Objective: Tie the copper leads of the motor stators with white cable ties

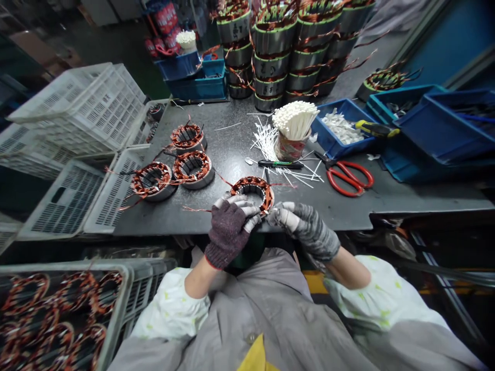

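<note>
Both gloved hands, left hand (pixel 231 222) and right hand (pixel 305 226), grip the flat-lying stator (pixel 253 191), bore upward.

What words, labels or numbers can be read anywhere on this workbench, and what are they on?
No text here can be read.
Red containers at the back: white markings, too blurred to read.
Patterned cup of white sticks: a print, no legible words.
Red scissors, blue bins, white crates: no lettering shows.
Copper-wound ring held by the gloved left hand and right hand: no label visible.
</note>
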The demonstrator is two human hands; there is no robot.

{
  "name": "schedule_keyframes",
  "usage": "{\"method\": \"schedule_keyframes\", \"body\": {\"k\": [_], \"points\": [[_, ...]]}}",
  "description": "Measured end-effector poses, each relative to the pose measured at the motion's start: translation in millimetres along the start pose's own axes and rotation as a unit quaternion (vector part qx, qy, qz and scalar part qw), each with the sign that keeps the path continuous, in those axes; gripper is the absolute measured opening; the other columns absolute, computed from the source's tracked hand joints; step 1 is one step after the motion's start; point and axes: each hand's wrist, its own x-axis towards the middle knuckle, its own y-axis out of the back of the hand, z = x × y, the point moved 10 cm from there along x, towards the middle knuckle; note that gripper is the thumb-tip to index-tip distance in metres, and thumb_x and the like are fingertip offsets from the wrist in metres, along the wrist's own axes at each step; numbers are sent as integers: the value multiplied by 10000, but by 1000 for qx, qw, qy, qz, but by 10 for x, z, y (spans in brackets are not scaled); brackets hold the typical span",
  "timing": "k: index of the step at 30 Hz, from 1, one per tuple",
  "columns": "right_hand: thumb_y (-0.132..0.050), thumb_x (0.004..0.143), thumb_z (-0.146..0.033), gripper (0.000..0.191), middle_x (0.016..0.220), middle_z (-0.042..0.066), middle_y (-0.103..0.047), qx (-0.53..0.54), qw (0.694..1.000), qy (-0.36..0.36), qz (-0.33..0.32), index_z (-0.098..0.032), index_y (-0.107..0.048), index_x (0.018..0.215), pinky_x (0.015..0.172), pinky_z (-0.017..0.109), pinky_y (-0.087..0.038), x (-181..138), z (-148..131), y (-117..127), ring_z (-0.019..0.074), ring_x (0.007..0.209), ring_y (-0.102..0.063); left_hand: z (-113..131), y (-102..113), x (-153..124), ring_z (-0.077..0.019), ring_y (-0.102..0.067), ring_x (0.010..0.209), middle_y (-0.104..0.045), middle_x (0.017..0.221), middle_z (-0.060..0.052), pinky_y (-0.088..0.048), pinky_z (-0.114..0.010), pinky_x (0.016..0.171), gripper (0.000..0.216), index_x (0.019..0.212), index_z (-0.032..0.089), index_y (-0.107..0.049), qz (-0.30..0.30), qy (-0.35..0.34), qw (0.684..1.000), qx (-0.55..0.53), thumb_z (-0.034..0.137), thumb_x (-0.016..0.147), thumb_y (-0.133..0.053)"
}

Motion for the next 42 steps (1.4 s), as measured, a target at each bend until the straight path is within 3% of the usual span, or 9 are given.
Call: {"method": "schedule_keyframes", "body": {"k": [6,10,14,20,28,30,32,35,42], "points": [[-593,957,-489,302,943,55,-783,-115,990,73,20,-254,-781,925,836,413,-621,324,-262,145,253,911,-736,192,4,-80,-245,-645,1279,-779,1199,-39,-412,-477,1124,186,1163,264,-726,-3,-33,999,2,302,1011,-626],[-580,954,-398,286,1278,90,-728,-181,968,169,45,-248,-771,1103,1080,488,-537,110,-363,183,290,1222,-666,187,177,-192,-264,-649,1232,-749,1241,-95,-480,-467,1074,241,1220,232,-702,56,-17,996,61,231,986,-645],[-562,968,-330,268,1276,94,-722,-277,939,202,-15,-253,-767,1122,1092,485,-518,7,-247,-69,287,1259,-644,113,158,-107,-268,-681,1060,-762,1089,-105,-545,-435,918,189,1135,218,-730,-14,-35,995,89,254,998,-605],[-542,978,-411,298,1165,84,-740,-214,929,247,-174,-221,-763,915,1057,442,-514,472,-193,-181,239,1115,-674,77,15,149,-210,-687,991,-772,1074,-67,-534,-367,859,181,1067,263,-767,-152,-206,966,41,324,1003,-609],[-646,941,-502,323,1186,77,-758,-161,915,204,-308,-211,-772,1003,1010,388,-546,718,-304,-254,210,1097,-701,242,166,0,-258,-648,1271,-767,1241,-37,-417,-524,1166,291,1232,301,-701,-25,-238,968,76,228,958,-634],[-693,906,-492,312,1142,63,-767,-166,930,210,-252,-223,-772,1043,974,382,-562,789,-386,-45,209,1053,-712,249,159,-71,-264,-657,1266,-762,1246,-70,-417,-530,1171,327,1271,254,-672,4,-183,978,98,163,972,-573],[-695,892,-474,282,989,50,-773,-187,958,209,-61,-219,-771,985,908,385,-575,980,-490,447,210,933,-712,247,148,-138,-267,-666,1254,-755,1258,-87,-424,-534,1166,363,1307,235,-642,33,-139,985,101,132,972,-551],[-684,882,-391,207,847,54,-738,-256,921,180,233,-201,-764,872,893,422,-562,1134,-609,1130,222,834,-677,243,134,-196,-269,-673,1243,-754,1252,-88,-415,-548,1181,378,1317,241,-623,70,-110,988,86,130,960,-569],[-671,912,-361,176,988,65,-755,-230,911,225,257,-216,-760,959,985,419,-551,1465,-818,1134,224,984,-688,209,123,-185,-252,-687,1229,-767,1223,-76,-406,-521,1197,366,1316,253,-614,77,-116,988,72,155,964,-598]]}}
